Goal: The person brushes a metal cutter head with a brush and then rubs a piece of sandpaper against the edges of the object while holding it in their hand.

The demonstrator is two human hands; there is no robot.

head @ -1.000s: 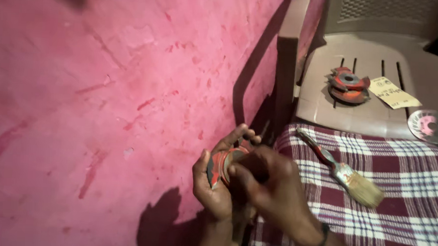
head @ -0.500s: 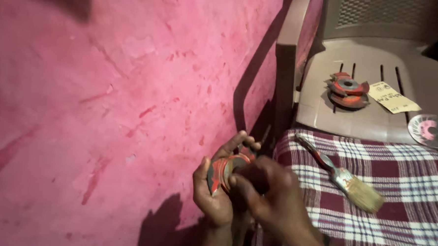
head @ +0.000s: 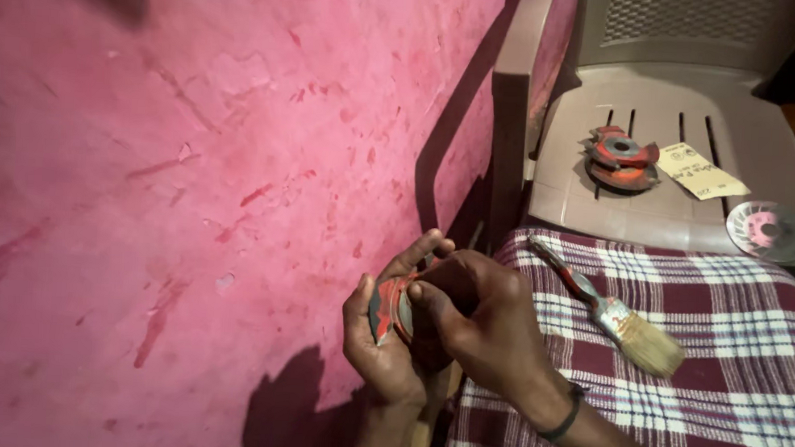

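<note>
Left hand [head: 382,339] cups red-stained round disc [head: 390,305], fingers curled around rim, close to pink wall [head: 194,170]. Right hand [head: 474,321] closed over disc front, thumb pressing its face. Paintbrush [head: 610,309] lies on checked cloth [head: 676,388]. 2 stacked red discs [head: 622,158], paper slip [head: 699,171], grey wheel [head: 768,231] on plastic chair [head: 689,93].

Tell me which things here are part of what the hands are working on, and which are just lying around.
In hand:
- red-stained round disc, cupped in the left hand
- right hand, its thumb pressing on the disc

Lying about:
- paintbrush on the checked cloth
- stacked red discs on the plastic chair
- paper slip
- grey disc at the seat edge
</note>
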